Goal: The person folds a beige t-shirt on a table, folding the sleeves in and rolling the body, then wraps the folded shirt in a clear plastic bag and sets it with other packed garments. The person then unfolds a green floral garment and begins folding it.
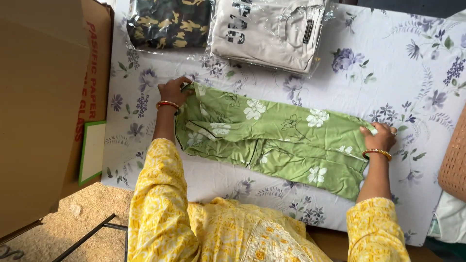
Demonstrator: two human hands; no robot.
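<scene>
A green garment (pixel 272 138) with white flower print lies stretched flat across a table covered by a white cloth with purple flowers (pixel 388 73). My left hand (pixel 173 90) pinches the garment's far left corner. My right hand (pixel 381 137) grips its right end near the far edge. Both wrists wear red and gold bangles, and both sleeves are yellow with a white pattern.
Two plastic-wrapped folded garments lie at the far side: a camouflage one (pixel 167 22) and a beige one (pixel 269 31). A large cardboard box (pixel 43 106) stands at the left. A woven basket (pixel 454 160) sits at the right edge. A black metal frame (pixel 92 235) is on the floor.
</scene>
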